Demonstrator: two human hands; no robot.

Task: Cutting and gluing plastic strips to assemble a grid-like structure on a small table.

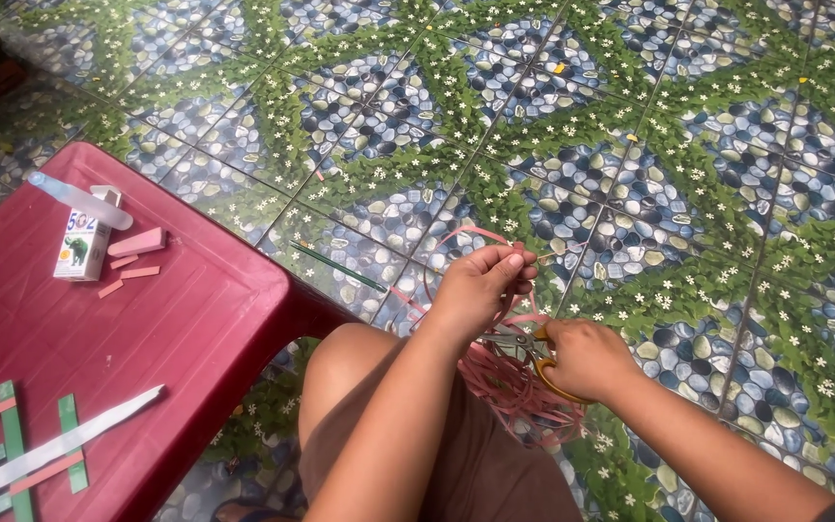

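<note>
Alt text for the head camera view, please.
A seated person's left hand pinches a thin pink strip while the right hand holds yellow-handled scissors over a tangle of pink strips. Beside them, a red plastic table holds woven green strips and a small glue box, above a pebble-patterned tile floor.

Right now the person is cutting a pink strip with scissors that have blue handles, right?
Not quite. The head view shows the scissors have yellow-orange handles, not blue. The right hand grips them, while the left hand holds up the pink strip.
</note>
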